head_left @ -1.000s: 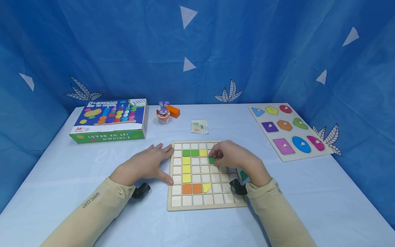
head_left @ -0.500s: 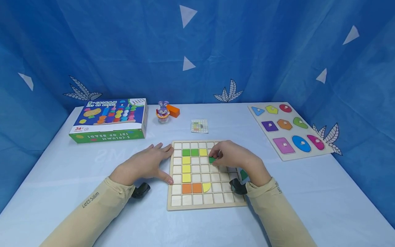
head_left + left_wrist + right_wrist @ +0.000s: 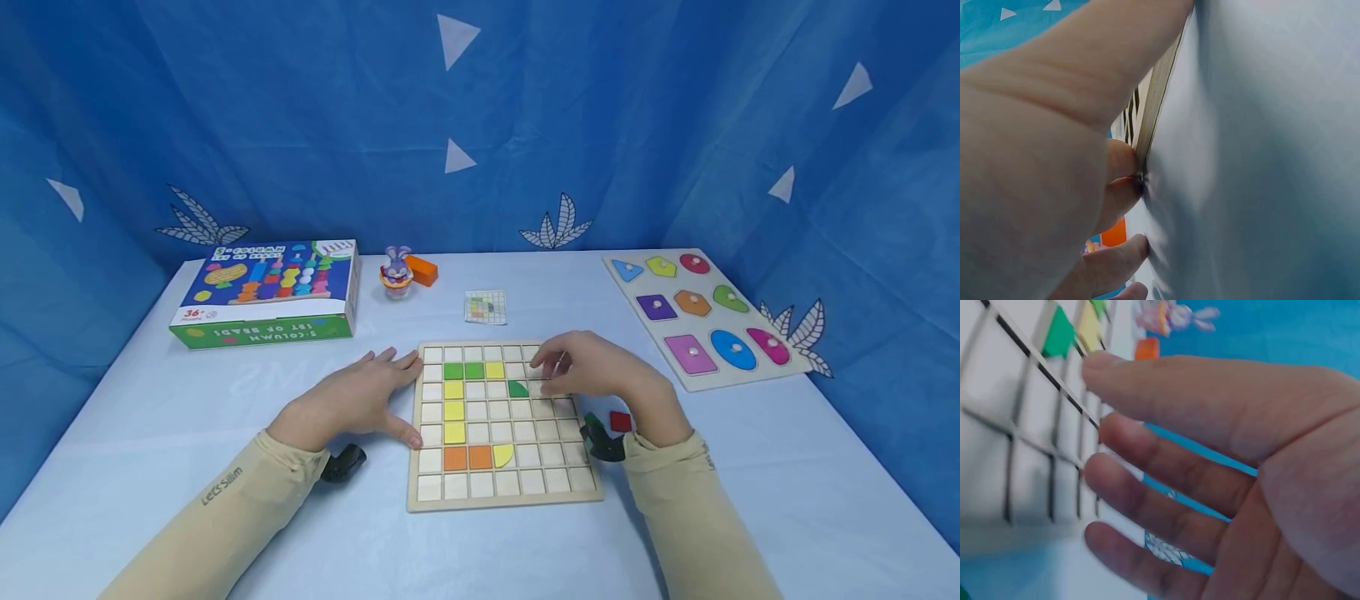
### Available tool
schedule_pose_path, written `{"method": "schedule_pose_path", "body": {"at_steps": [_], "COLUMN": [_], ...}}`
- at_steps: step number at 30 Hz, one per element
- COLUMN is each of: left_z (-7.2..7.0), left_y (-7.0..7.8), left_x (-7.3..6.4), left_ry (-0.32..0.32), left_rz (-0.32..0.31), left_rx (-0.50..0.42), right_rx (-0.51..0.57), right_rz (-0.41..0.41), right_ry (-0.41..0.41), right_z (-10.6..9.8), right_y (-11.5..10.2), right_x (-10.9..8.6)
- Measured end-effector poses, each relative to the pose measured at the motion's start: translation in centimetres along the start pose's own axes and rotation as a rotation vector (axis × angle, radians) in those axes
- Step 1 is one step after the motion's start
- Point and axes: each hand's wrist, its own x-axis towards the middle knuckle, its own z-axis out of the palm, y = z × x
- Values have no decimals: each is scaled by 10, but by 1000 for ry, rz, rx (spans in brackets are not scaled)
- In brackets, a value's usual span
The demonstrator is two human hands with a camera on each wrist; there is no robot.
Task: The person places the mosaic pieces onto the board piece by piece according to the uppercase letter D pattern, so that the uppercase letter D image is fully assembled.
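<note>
A wooden grid board [image 3: 504, 492] lies flat on the white table. My left hand [image 3: 352, 402] rests along its left edge, thumb and fingertips touching the rim with the fingers spread. Over the board's upper right hovers my right hand [image 3: 596, 367], its fingers loosely bent and nothing between them in the right wrist view [image 3: 1210, 462]. Just left of those fingertips, a dark green quarter-round tile [image 3: 517, 389] sits in a cell. Other cells hold light green squares [image 3: 463, 371], yellow squares [image 3: 453, 411], orange squares [image 3: 467, 458] and a yellow quarter-round tile [image 3: 502, 456].
Right of the board lie a red tile [image 3: 620, 421] and a green piece [image 3: 591, 418] partly hidden by the wrist strap. Behind stand a small pattern card [image 3: 486, 307], a rabbit figure [image 3: 396, 272], an orange block [image 3: 422, 270], a bead-set box [image 3: 266, 296] and a shape-puzzle board [image 3: 708, 325].
The right hand has let go of the dark green tile, which stays in its cell, and has moved right. The red tile has come into view. My left hand keeps its place.
</note>
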Motion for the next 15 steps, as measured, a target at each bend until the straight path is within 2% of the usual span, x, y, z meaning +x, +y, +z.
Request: {"method": "schedule_pose_path", "body": {"at_steps": [8, 15], "left_z": [-1, 0], "left_y": [0, 0], "left_x": [-1, 0], "left_ry": [3, 1], "left_rz": [3, 3], "left_rx": [7, 6], "right_rx": [3, 24], "right_rz": [75, 274], "right_ry": [-39, -110], "right_z": [-24, -33], "right_y": [25, 45], "right_x": [-18, -34]}}
